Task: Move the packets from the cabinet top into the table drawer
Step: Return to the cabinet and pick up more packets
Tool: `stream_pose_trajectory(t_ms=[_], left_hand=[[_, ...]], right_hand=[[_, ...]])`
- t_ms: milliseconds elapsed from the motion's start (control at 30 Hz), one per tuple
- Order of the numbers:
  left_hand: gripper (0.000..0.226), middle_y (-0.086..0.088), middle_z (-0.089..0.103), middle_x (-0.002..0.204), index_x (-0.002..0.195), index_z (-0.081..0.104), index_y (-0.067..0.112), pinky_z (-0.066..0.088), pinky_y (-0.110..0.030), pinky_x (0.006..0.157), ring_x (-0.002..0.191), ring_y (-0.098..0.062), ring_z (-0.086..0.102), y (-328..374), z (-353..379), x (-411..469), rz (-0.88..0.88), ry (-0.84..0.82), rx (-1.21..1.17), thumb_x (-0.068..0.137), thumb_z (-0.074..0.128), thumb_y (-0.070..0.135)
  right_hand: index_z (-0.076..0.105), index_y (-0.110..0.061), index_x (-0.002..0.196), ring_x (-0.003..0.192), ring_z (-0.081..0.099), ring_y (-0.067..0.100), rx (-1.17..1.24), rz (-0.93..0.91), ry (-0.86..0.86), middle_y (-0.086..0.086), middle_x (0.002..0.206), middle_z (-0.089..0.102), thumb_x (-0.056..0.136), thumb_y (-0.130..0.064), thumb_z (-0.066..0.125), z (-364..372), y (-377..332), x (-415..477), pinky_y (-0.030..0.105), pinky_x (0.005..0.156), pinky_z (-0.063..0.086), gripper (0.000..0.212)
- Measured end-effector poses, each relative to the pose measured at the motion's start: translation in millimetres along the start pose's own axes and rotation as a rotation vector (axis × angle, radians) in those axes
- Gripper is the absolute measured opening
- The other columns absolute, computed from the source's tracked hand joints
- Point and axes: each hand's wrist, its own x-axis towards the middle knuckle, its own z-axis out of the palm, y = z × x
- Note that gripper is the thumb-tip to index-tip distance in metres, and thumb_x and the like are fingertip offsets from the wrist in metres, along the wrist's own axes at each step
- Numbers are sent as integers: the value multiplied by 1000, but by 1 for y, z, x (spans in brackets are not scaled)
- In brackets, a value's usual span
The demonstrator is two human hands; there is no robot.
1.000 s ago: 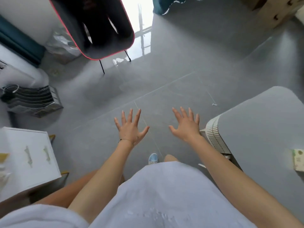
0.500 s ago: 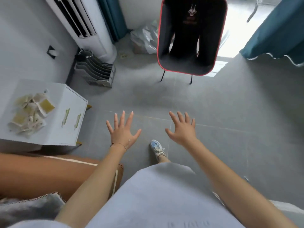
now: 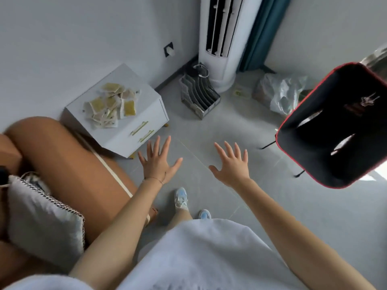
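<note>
packets [image 3: 110, 104]: a loose heap of yellow and white sachets lying on the cabinet top, overlapping one another, toward the edge above the drawer fronts. cabinet [image 3: 122, 77]: small, white, standing on the floor against the wall, with two drawer fronts, each carrying a pale bar handle [image 3: 139, 124], both fronts closed. left hand [image 3: 156, 164]: held in the air just in front of the cabinet's lower front corner, back of the hand to the camera, fingers straight and spread; grip wide open, nothing in it, not in contact with the cabinet or the packets. a thin bracelet [image 3: 155, 178] sits on that wrist. right hand [image 3: 232, 167]: held further out from the cabinet than the left, over bare floor [image 3: 272, 206], fingers likewise straight and fanned; grip wide open and empty. brown sofa [image 3: 62, 160]: its arm lies right beside the cabinet's near side, with a grey cushion [image 3: 44, 222] on the seat. file rack [image 3: 199, 95]: on the floor beyond the cabinet's far side, along the same wall. white tower air conditioner [image 3: 222, 38]: behind the rack, further from the cabinet, next to a teal curtain [image 3: 261, 28]. black chair [image 3: 335, 122] with red trim: well apart from the cabinet, across the floor. the person's two shoes [image 3: 181, 198] stand on the floor in front of the cabinet.
</note>
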Motion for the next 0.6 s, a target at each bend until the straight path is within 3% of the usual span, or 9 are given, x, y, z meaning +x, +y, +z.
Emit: stream_pose_trajectory(t_ms=[300,500,600], left_hand=[[78,0,-4,160,150,4,37,-7,-59,111,146,-29,-8,-90,-49,112,-209,31,-2,88,42,63],[81,2,-5,160,149,0,39,-11,-58,111,147,-26,-9,-132,-88,178,-348,57,-147,79,24,70],[79,2,-6,160,149,0,38,-12,-58,111,146,-26,-11,-149,-105,206,-388,73,-155,82,27,70]], right_hand=[[2,-34,152,148,-4,31,-104,-193,-46,3,162,4,92,-60,39,-51,-100,169,54,118,-5,75],[6,-33,153,148,0,28,-119,-279,-26,0,161,6,91,-59,42,-86,-170,256,51,118,-2,75],[7,-33,152,148,3,29,-119,-345,-25,1,160,10,92,-57,43,-100,-205,290,50,118,0,74]])
